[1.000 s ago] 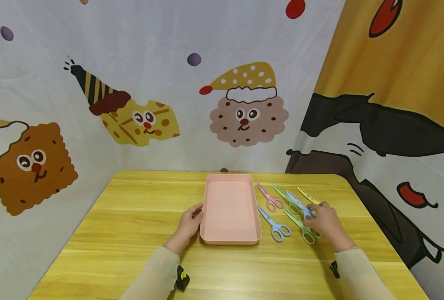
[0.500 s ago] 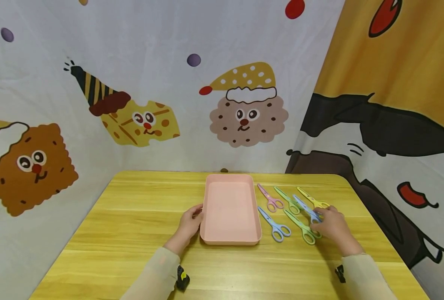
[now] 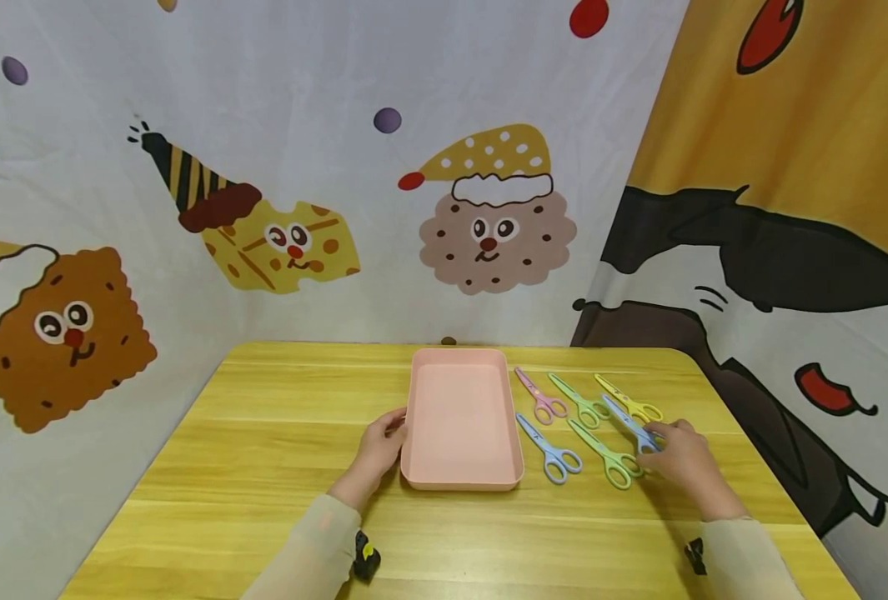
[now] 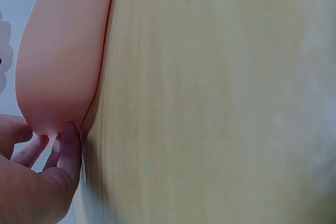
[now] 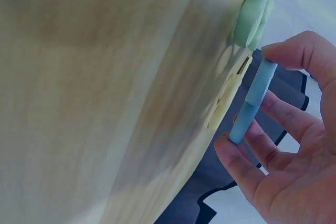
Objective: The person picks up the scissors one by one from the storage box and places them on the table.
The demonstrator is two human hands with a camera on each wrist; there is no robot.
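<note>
A pink tray (image 3: 462,421) lies in mid-table. My left hand (image 3: 378,446) holds its left side; in the left wrist view the curled fingers (image 4: 69,148) grip the outer wall between rim and base. My right hand (image 3: 685,460) pinches blue scissors (image 3: 627,421) by the handle loops, with the blades pointing away to the left. In the right wrist view the thumb and fingertips press opposite edges of the blue handle (image 5: 253,100). Right beside them lie yellow scissors (image 3: 629,402) and green scissors (image 3: 604,454).
Between the tray and my right hand lie pink scissors (image 3: 541,398), a second green pair (image 3: 577,402) and another blue pair (image 3: 550,450). All rest on the wooden table (image 3: 278,417). A printed cloth (image 3: 301,83) hangs behind the table.
My right hand has moved right and slightly nearer with the blue scissors, away from the far green pair, uncovering the yellow scissors' handles. The left hand and tray stay in place.
</note>
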